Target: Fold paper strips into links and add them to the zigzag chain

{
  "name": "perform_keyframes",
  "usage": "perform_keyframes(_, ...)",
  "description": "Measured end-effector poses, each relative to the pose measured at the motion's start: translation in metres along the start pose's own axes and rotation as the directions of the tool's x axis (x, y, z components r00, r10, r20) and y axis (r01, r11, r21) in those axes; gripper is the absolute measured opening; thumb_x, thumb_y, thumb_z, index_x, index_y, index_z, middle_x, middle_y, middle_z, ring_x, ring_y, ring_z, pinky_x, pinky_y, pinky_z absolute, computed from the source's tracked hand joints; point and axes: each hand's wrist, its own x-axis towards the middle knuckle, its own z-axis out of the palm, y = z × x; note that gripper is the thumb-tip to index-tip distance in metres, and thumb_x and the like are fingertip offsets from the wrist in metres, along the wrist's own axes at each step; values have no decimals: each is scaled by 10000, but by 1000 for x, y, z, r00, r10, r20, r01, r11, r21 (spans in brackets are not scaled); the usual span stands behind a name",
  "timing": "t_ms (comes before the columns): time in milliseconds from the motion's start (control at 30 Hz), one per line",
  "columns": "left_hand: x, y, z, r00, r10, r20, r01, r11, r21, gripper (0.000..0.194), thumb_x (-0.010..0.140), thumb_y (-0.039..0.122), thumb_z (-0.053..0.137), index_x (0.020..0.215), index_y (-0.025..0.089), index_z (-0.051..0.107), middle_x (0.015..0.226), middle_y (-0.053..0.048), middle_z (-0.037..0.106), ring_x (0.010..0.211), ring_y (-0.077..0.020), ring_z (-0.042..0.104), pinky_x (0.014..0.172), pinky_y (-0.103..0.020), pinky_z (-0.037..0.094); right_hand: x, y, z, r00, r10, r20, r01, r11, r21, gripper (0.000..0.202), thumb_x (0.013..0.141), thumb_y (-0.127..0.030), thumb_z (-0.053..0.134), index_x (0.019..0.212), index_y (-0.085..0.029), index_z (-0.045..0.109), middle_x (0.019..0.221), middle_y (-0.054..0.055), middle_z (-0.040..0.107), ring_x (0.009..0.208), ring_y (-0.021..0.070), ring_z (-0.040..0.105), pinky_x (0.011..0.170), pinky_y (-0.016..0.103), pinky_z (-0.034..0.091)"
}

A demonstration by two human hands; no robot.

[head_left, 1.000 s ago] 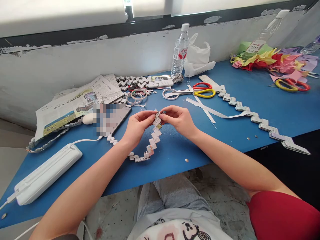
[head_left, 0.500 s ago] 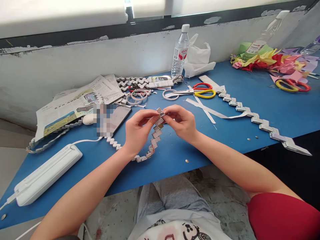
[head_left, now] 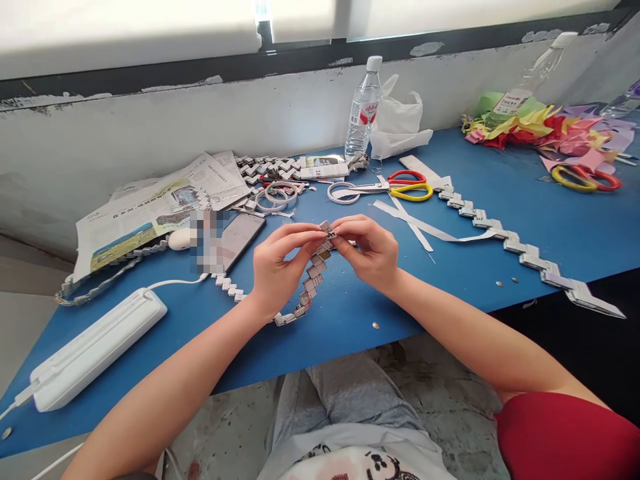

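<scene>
A zigzag chain of folded newspaper hangs from my fingers and curves down to the blue table, running on to the left behind my left wrist. My left hand pinches the upper end of this chain between thumb and fingers. Close against it, my right hand pinches the same end from the other side. The fingertips hide the exact fold where they meet. A second newspaper chain lies on the table to the right, with a loose white paper strip touching it.
Behind my hands lie scissors, tape rolls and a phone. Newspaper sheets and a white power strip are on the left. A water bottle stands at the back; coloured paper and more scissors lie right.
Both hands have shifted slightly right in view, still pinching the chain's end. My right fingertips have closed in over the end. The whole scene sits a little lower in view.
</scene>
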Motion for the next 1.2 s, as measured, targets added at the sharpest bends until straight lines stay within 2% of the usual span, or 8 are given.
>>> perform_keyframes(167, 0, -2, 0, 997, 77, 1, -77, 996, 35, 163, 840, 150, 668, 922, 264, 749, 979, -6, 736, 864, -130, 688, 754, -244, 562, 3, 1, -1, 985, -169, -14, 168, 984, -58, 157, 860, -127, 615, 977, -230, 639, 930, 54, 708, 868, 171, 686, 738, 318, 579)
perform_keyframes(500, 3, 3, 0, 994, 104, 46, -106, 993, 58, 103, 818, 137, 682, 866, 223, 713, 982, -26, 705, 889, -134, 671, 824, -277, 562, 2, 0, 0, 985, -172, -33, 170, 985, -41, 223, 843, -74, 609, 999, -233, 631, 941, 58, 701, 886, 178, 683, 770, 332, 575)
perform_keyframes(633, 2, 6, 1, 998, 16, 56, -17, 1000, 16, 67, 809, 185, 695, 872, 207, 699, 994, -32, 684, 897, -138, 659, 799, -273, 577, 4, -1, -2, 975, -223, 0, 222, 970, -98, 211, 848, -83, 604, 998, -230, 626, 933, 59, 704, 875, 176, 684, 771, 320, 570)
perform_keyframes(733, 3, 7, 1, 986, -137, 95, 141, 989, -38, 135, 790, 276, 718, 899, 202, 686, 1019, -41, 661, 898, -151, 651, 756, -273, 590, 5, -1, -2, 975, -220, 24, 221, 963, -153, 162, 863, -115, 595, 971, -230, 628, 916, 54, 705, 857, 169, 679, 773, 309, 563)
perform_keyframes(833, 7, 5, 0, 935, -333, 122, 340, 939, -41, 199, 771, 367, 726, 833, 188, 668, 949, -39, 659, 848, -155, 642, 711, -261, 571, 5, 0, 0, 989, -116, 86, 129, 978, -162, 102, 882, -154, 576, 923, -225, 637, 897, 47, 704, 844, 162, 672, 770, 300, 558)
perform_keyframes(933, 12, -2, -2, 836, -519, 177, 539, 837, -94, 266, 750, 420, 734, 783, 168, 653, 821, -29, 658, 779, -153, 626, 691, -261, 535, 4, 2, 5, 985, 144, 90, -141, 989, -39, 70, 856, -219, 632, 925, -215, 632, 849, 27, 695, 791, 155, 671, 722, 289, 571)
perform_keyframes(1067, 17, -11, -5, 664, -693, 281, 747, 609, -265, 309, 702, 432, 773, 760, 153, 654, 761, -12, 638, 736, -135, 606, 722, -277, 518, 5, 6, 10, 865, 477, 158, -502, 817, 282, 232, 738, -346, 765, 862, -203, 630, 744, -13, 663, 700, 147, 662, 704, 313, 595)
perform_keyframes(1200, 20, -15, -7, 575, -733, 365, 810, 447, -379, 299, 658, 389, 812, 737, 138, 670, 768, -18, 639, 742, -128, 604, 750, -282, 509, 9, 9, 11, 780, 558, 283, -623, 650, 435, 283, 701, -433, 781, 794, -184, 683, 759, -1, 689, 725, 142, 666, 744, 325, 607)
